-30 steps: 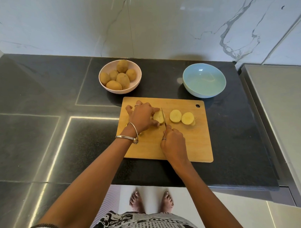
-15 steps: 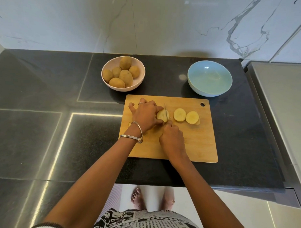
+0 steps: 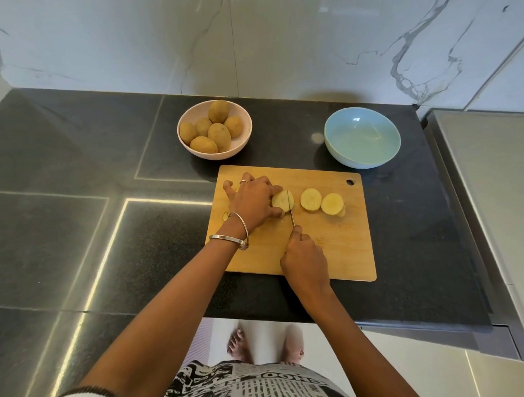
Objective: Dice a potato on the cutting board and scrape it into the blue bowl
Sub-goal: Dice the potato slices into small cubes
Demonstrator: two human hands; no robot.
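Two round pale-yellow potato slices (image 3: 321,201) lie flat on our rectangular wooden cutting board (image 3: 339,249), just to the right of the thin steel knife blade (image 3: 290,207). Our left hand (image 3: 255,203) curls over the uncut remainder of the brown-skinned potato (image 3: 281,200), fingers pressing it to the board, its cut face turned right toward the blade. Our right hand (image 3: 304,260) is wrapped round the knife handle, which it hides, forefinger reaching up toward the blade. The blade runs away from us, crosswise to the potato's long axis, which lies left to right; it sits against the cut end, just beside our left fingertips. We judge we are mid-slice, with dicing not yet begun. The next stroke turns on that narrow margin between edge and fingers. Our round light-blue bowl (image 3: 362,137) waits beyond the board's far right corner, nearer the knife hand. A pink bowl of whole potatoes (image 3: 214,130) stands to the far left.
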